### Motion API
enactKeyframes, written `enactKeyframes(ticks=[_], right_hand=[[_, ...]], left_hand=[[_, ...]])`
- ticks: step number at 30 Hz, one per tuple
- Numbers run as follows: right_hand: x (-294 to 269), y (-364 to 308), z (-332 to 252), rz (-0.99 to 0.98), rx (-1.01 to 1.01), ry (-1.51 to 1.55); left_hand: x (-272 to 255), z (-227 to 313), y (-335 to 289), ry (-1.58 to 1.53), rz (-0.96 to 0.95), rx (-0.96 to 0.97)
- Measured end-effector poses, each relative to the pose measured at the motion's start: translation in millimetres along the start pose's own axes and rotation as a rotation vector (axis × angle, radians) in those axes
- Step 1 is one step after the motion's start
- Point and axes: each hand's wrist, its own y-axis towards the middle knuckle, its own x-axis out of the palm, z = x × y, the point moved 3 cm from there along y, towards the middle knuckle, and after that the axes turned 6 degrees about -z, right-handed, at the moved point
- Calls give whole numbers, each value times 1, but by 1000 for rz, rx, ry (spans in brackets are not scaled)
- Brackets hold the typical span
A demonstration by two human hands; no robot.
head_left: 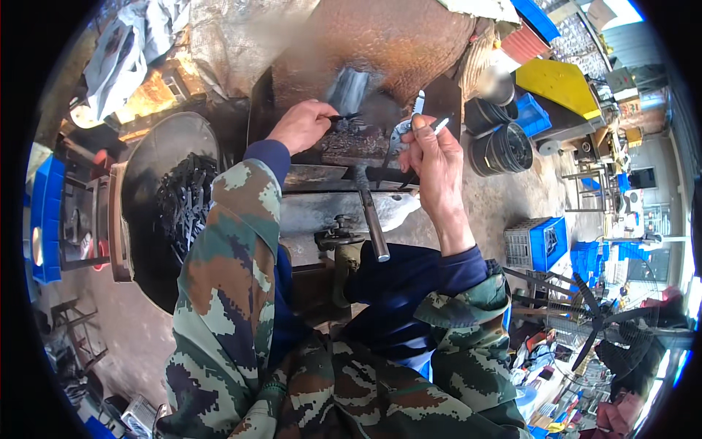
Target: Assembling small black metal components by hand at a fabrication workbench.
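Two grips: L hand (pixel 301 126) fingers pinch dark part (pixel 345 117) nr far edge of block (pixel 352 151), R hand (pixel 441 162) grasps silver tool (pixel 399 134); rod (pixel 372 219) juts past near edge, prob. for reach.

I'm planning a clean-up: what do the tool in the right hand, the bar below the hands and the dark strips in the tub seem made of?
The tool: probably steel, smooth, by its silvery shine.
The bar: likely steel, worn brown-grey, its flat end bright.
The dark strips: perhaps blackened metal; edges glint, though plastic remains possible.
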Motion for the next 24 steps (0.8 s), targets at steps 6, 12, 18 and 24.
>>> enactKeyframes(ticks=[6, 12, 18, 24], right_hand=[[-3, -7, -6, -21, -6, 45], [2, -11, -16, -197, 29, 372], [-18, -17, -24, -435, 40, 703], [5, -26, -29, -600, -21, 840]], left_hand=[[7, 11, 4, -20, 20, 17], [2, 5, -1, 31, 54, 80], [9, 40, 6, 219, 83, 200], [-7, 48, -13, 341, 103, 89]])
